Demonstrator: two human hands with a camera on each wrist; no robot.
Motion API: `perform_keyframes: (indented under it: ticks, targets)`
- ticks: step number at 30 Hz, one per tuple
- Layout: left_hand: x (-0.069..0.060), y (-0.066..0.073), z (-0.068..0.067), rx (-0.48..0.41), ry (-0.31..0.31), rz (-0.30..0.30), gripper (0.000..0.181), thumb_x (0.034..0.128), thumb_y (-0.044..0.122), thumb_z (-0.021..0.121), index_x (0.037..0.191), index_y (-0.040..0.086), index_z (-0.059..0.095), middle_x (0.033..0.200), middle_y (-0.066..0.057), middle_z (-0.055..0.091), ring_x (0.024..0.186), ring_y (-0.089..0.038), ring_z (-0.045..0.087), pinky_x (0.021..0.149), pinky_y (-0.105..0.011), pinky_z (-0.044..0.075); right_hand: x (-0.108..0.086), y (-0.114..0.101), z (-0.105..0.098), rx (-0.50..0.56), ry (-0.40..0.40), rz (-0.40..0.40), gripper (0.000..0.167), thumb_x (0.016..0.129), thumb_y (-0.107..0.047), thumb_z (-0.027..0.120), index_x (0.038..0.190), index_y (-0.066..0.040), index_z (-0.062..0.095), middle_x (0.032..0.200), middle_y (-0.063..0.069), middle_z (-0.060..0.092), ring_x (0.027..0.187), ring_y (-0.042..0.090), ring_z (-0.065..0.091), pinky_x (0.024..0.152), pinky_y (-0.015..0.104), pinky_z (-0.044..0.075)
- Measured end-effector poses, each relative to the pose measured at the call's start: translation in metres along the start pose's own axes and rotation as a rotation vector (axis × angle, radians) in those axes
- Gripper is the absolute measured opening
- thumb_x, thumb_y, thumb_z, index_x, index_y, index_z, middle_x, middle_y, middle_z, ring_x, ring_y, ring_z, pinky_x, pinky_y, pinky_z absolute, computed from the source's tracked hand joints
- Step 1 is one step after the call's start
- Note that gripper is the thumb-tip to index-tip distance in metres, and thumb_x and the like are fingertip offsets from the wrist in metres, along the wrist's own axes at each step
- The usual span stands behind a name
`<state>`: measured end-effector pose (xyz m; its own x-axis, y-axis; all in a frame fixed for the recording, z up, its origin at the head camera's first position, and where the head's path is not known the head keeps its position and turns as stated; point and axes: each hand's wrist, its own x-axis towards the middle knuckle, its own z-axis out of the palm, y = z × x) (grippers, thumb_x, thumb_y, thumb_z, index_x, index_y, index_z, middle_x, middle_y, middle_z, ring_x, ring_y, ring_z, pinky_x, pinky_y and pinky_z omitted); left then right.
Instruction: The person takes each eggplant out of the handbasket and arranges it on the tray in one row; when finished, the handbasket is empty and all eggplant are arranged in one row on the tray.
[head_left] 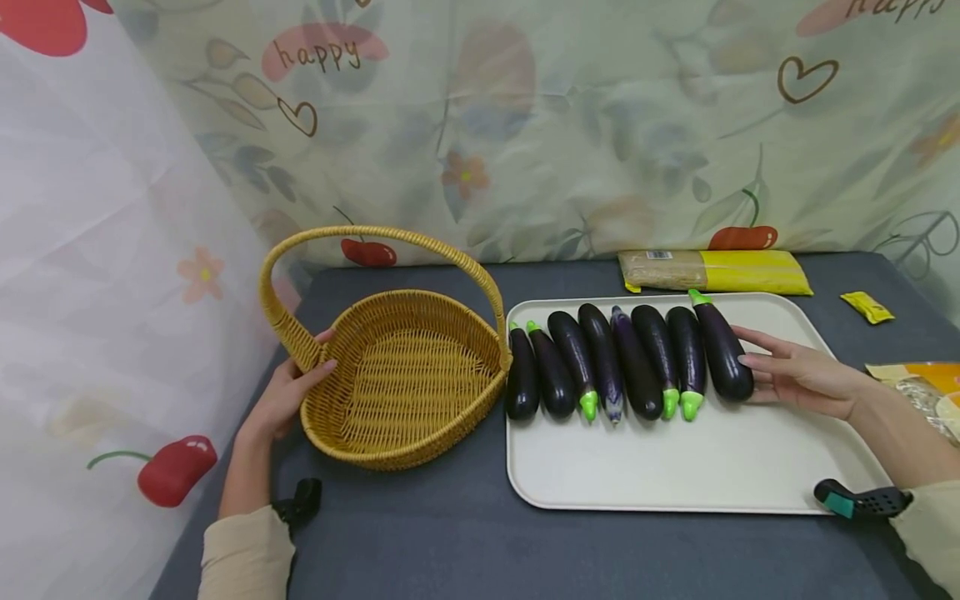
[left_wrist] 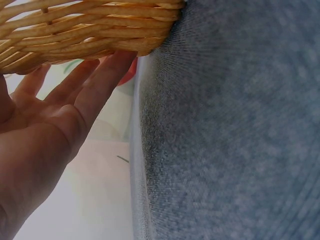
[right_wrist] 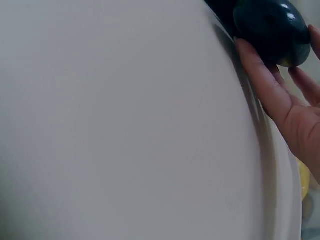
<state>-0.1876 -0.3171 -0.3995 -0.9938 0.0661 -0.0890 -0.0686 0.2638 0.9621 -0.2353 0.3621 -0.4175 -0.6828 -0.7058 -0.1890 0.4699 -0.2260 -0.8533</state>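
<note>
On the left, a yellow wicker basket [head_left: 420, 387] with a tall arched handle stands on the grey table. My left hand [head_left: 283, 396] grips its left rim at the handle's foot, thumb inside; in the left wrist view the fingers reach along the outer wicker [left_wrist: 90, 35]. Several dark purple eggplants [head_left: 633, 358] lie side by side on a white tray [head_left: 600, 475]. At the right end of the row, my right hand [head_left: 802, 375] holds the lower end of the last eggplant [head_left: 720, 354]. Its rounded end [right_wrist: 275, 35] sits between my fingers in the right wrist view.
Behind the tray lies a long yellow-and-clear packet [head_left: 720, 271]. A small yellow sachet [head_left: 867, 307] is at the far right, with another orange-and-clear bag [head_left: 926, 392] partly behind my right forearm. A patterned cloth [head_left: 525, 125] hangs along the back and left.
</note>
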Motion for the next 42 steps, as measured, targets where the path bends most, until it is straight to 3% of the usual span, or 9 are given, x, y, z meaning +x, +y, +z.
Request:
perform_keyframes:
  ticks: [3, 6, 9, 11, 13, 18, 24, 34, 42]
  targets:
    - [0.000, 0.000, 0.000, 0.002, -0.002, 0.004, 0.063, 0.0993, 0.027, 0.053, 0.153, 0.015, 0.023, 0.152, -0.017, 0.027, 0.128, -0.027, 0.038, 0.082, -0.020, 0.047, 0.001, -0.001, 0.001, -0.084, 0.094, 0.043, 0.056, 0.105, -0.005, 0.031, 0.152, -0.030, 0.016, 0.124, -0.010, 0.056, 0.114, 0.018, 0.055, 0.093, 0.048, 0.044]
    - [0.000, 0.000, 0.000, -0.002, -0.005, 0.006, 0.062, 0.0995, 0.026, 0.053, 0.153, 0.015, 0.023, 0.152, -0.018, 0.026, 0.129, -0.028, 0.037, 0.082, -0.020, 0.047, 0.003, -0.004, 0.004, -0.190, 0.229, 0.106, 0.067, 0.105, -0.013, 0.035, 0.153, -0.019, -0.012, 0.131, -0.006, 0.047, 0.109, 0.014, 0.057, 0.092, 0.048, 0.044]
    - [0.000, 0.000, 0.000, -0.002, -0.008, 0.008, 0.062, 0.0997, 0.026, 0.053, 0.153, 0.015, 0.023, 0.152, -0.018, 0.026, 0.129, -0.029, 0.037, 0.082, -0.020, 0.047, 0.006, -0.006, 0.008, -0.300, 0.323, 0.173, 0.072, 0.105, -0.022, 0.039, 0.151, -0.014, -0.015, 0.148, 0.013, 0.024, 0.104, 0.009, 0.057, 0.093, 0.047, 0.043]
    - [0.000, 0.000, 0.000, 0.001, -0.010, 0.009, 0.062, 0.0998, 0.027, 0.052, 0.153, 0.015, 0.023, 0.152, -0.018, 0.026, 0.129, -0.029, 0.037, 0.082, -0.020, 0.047, 0.007, -0.008, 0.010, -0.375, 0.345, 0.199, 0.074, 0.104, -0.025, 0.041, 0.151, -0.013, -0.015, 0.153, 0.025, 0.003, 0.103, 0.006, 0.055, 0.094, 0.046, 0.042]
    - [0.000, 0.000, 0.000, 0.005, -0.010, 0.011, 0.062, 0.0998, 0.027, 0.052, 0.153, 0.015, 0.023, 0.153, -0.018, 0.025, 0.130, -0.030, 0.037, 0.082, -0.020, 0.047, 0.009, -0.009, 0.012, -0.452, 0.351, 0.214, 0.076, 0.103, -0.026, 0.044, 0.151, -0.011, -0.014, 0.153, 0.028, -0.005, 0.103, 0.006, 0.052, 0.096, 0.045, 0.042]
    - [0.000, 0.000, 0.000, -0.001, -0.010, 0.008, 0.062, 0.0998, 0.027, 0.052, 0.153, 0.015, 0.023, 0.153, -0.016, 0.024, 0.131, -0.032, 0.035, 0.082, -0.020, 0.047, 0.010, -0.012, 0.016, -0.578, 0.359, 0.223, 0.079, 0.102, -0.026, 0.048, 0.151, -0.005, -0.009, 0.152, 0.032, 0.000, 0.109, 0.010, 0.047, 0.095, 0.044, 0.043]
    - [0.000, 0.000, 0.000, 0.004, -0.008, 0.013, 0.062, 0.0999, 0.026, 0.052, 0.153, 0.014, 0.023, 0.154, -0.014, 0.023, 0.132, -0.032, 0.032, 0.083, -0.018, 0.045, 0.008, -0.014, 0.022, -0.550, 0.378, 0.227, 0.082, 0.100, -0.024, 0.052, 0.152, -0.008, -0.010, 0.149, 0.033, 0.005, 0.114, 0.023, 0.048, 0.092, 0.046, 0.045]
    - [0.000, -0.002, -0.001, 0.017, -0.009, 0.018, 0.063, 0.0993, 0.030, 0.053, 0.153, 0.015, 0.023, 0.154, -0.014, 0.024, 0.131, -0.030, 0.035, 0.083, -0.019, 0.046, 0.013, -0.015, 0.022, -0.673, 0.418, 0.256, 0.074, 0.102, -0.031, 0.048, 0.150, 0.005, 0.006, 0.145, 0.033, 0.021, 0.108, 0.020, 0.053, 0.088, 0.041, 0.048]
    - [0.001, -0.002, -0.001, 0.009, -0.010, 0.017, 0.064, 0.0991, 0.029, 0.053, 0.153, 0.015, 0.023, 0.154, -0.012, 0.023, 0.132, -0.030, 0.033, 0.084, -0.018, 0.045, 0.014, -0.014, 0.022, -0.680, 0.458, 0.254, 0.074, 0.101, -0.032, 0.050, 0.150, 0.005, 0.010, 0.134, 0.025, 0.038, 0.100, 0.019, 0.056, 0.085, 0.038, 0.050]
